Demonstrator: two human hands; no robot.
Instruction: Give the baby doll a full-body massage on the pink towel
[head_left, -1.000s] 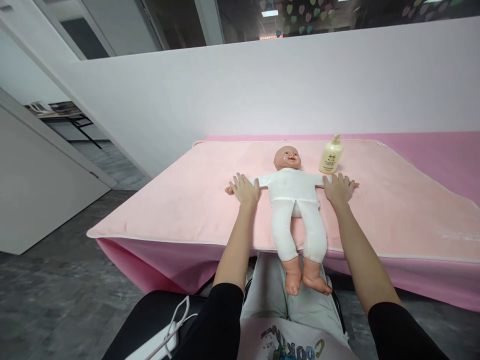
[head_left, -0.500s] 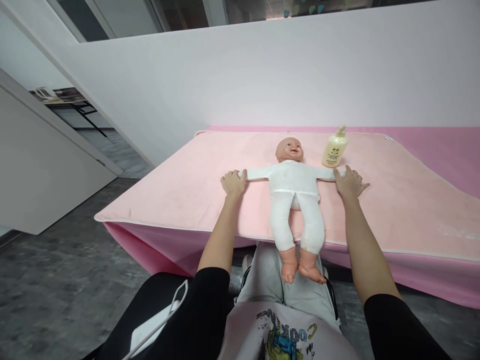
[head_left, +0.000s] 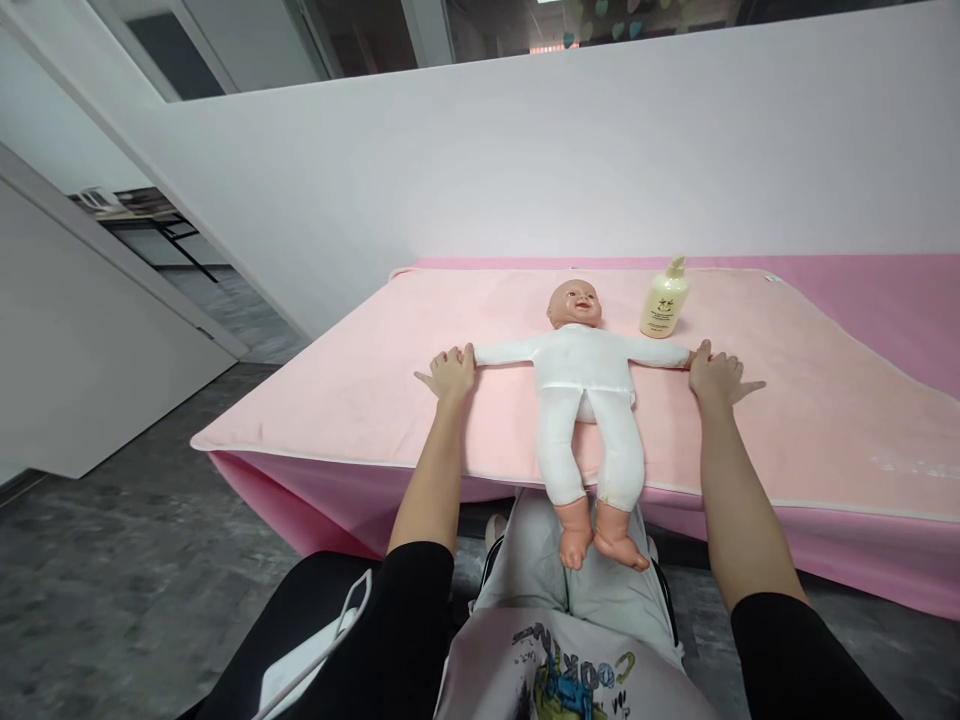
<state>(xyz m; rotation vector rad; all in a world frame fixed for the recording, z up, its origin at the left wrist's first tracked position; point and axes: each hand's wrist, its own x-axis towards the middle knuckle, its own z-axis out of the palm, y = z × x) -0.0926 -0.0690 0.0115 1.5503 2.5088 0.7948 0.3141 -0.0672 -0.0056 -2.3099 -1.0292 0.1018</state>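
A baby doll [head_left: 583, 360] in white cloth lies face up, its arms stretched straight out to both sides. My left hand [head_left: 450, 374] grips the doll's hand at the left, with the little finger sticking out. At the other end, my right hand [head_left: 715, 378] is closed on the doll's other hand, its little finger also spread. Both small doll hands are mostly covered by my fingers. The doll's bare feet [head_left: 616, 535] hang past the front edge, over my lap. Behind the doll's arm at the right stands a pale yellow pump bottle [head_left: 664, 300].
A pink blanket [head_left: 360, 400] covers the table, with darker pink cloth [head_left: 885, 300] beneath it. A white wall [head_left: 525, 170] rises behind. At lower left, a white device with a cable [head_left: 315, 650] lies on a black surface.
Both my hands have moved outward, away from the doll's body. The doll's arms now reach out straighter and wider, most plainly at the right.
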